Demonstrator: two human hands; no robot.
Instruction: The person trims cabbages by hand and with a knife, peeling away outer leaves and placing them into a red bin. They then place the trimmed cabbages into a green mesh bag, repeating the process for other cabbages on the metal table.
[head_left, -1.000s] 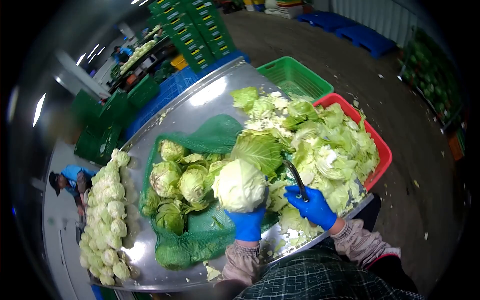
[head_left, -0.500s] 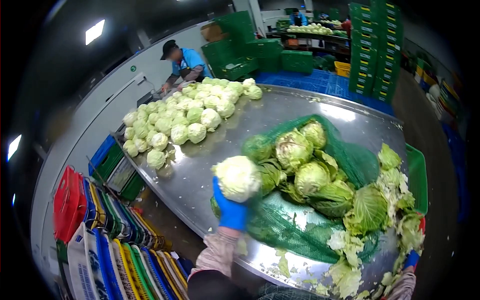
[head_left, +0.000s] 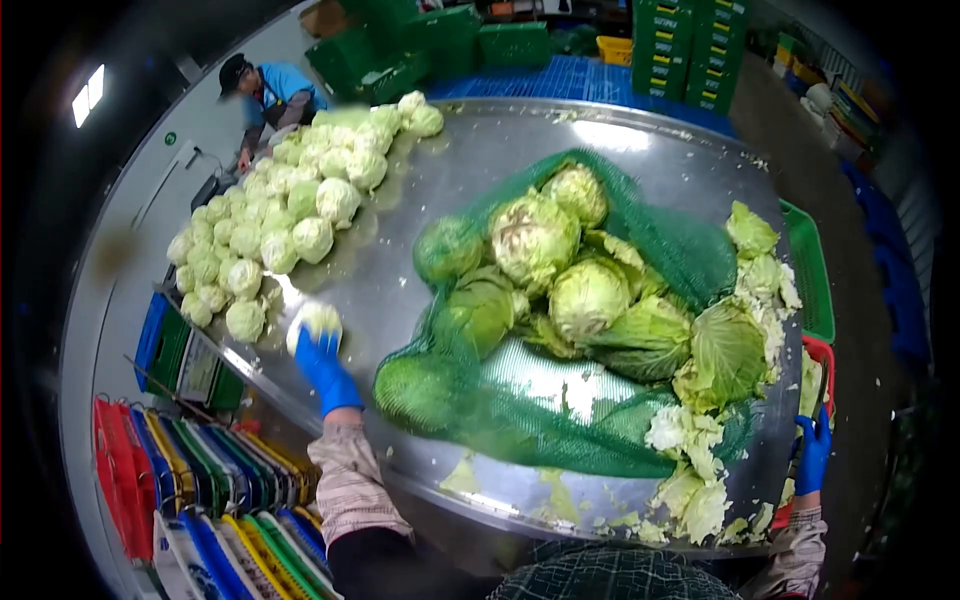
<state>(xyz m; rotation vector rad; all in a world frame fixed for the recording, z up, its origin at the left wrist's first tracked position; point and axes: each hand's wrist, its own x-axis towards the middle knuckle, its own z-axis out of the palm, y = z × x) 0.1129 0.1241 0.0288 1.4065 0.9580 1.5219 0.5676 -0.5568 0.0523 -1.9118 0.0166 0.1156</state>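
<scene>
My left hand (head_left: pixel 328 372), in a blue glove, grips a pale trimmed cabbage (head_left: pixel 313 320) from the near side, at the left part of the steel table (head_left: pixel 400 300). Beyond it lies a pile of trimmed pale cabbages (head_left: pixel 275 205). My right hand (head_left: pixel 814 452), also gloved in blue, is low beside the table's right edge, its fingers closed round what looks like a knife (head_left: pixel 822 385), thin and dark. Between my hands, untrimmed cabbages (head_left: pixel 590 298) with green outer leaves sit in and around an opened green mesh bag (head_left: pixel 560 440).
Loose cut leaves (head_left: pixel 690 500) litter the right and near edges. A green crate (head_left: pixel 808 270) and a red bin (head_left: pixel 822 350) stand off the right side. Coloured crates (head_left: pixel 200 450) are stacked at the left. Another person (head_left: pixel 275 95) works behind the pile.
My left hand has carried the trimmed cabbage left, from beside the mesh bag toward the pile. My right hand shows more fully at the right edge. The view has shifted.
</scene>
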